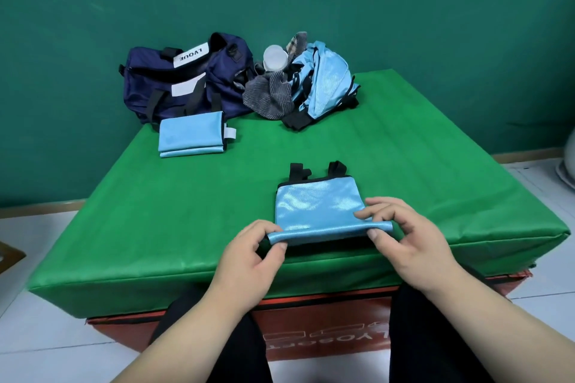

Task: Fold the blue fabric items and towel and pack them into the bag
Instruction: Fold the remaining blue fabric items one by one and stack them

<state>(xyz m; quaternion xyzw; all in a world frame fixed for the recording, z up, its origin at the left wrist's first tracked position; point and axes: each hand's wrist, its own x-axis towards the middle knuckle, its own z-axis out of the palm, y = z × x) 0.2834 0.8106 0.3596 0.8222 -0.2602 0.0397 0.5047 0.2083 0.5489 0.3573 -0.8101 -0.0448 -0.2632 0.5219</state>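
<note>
- blue fabric piece (314, 208) lies near the front edge of the green pad (155, 211)
- left hand (249, 255) and right hand (407, 242) each pinch its rolled near edge
- folded blue piece (189, 135), navy bag (183, 81) and towel (269, 93) sit further back

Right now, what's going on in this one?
A person's left grip and right grip pinch the near edge of a blue cloth on the green table, with that edge rolled over. A second cloth lies folded by the navy bag. A grey towel and more blue fabric sit heaped at the back, not yet folded.
</note>
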